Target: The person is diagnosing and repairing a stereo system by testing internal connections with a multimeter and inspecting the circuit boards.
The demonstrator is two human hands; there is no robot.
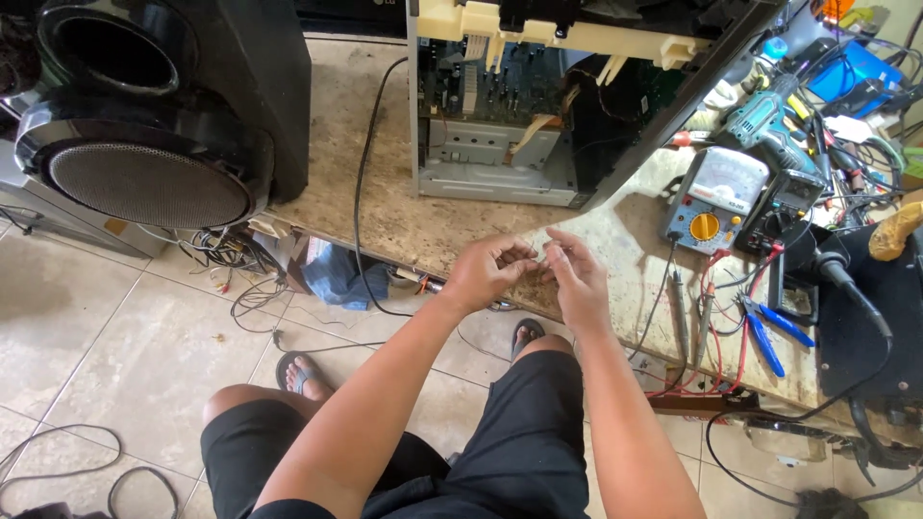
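Observation:
My left hand (488,272) and my right hand (575,277) meet fingertip to fingertip over the front edge of the stained workbench (385,207). Between the fingers is something very small and thin (539,258), too small to name; both hands pinch at it. Just behind the hands stands an opened audio unit (500,106) with bare circuit boards and ribbon cables showing. My legs in black shorts (510,452) are below, feet in sandals on the tiled floor.
A big black speaker (154,115) stands at the bench's left end. A black cable (361,192) runs across the bench. To the right lie a multimeter with yellow dial (714,200), probes, blue-handled pliers (769,332), a drill and tangled wires. Cables litter the floor.

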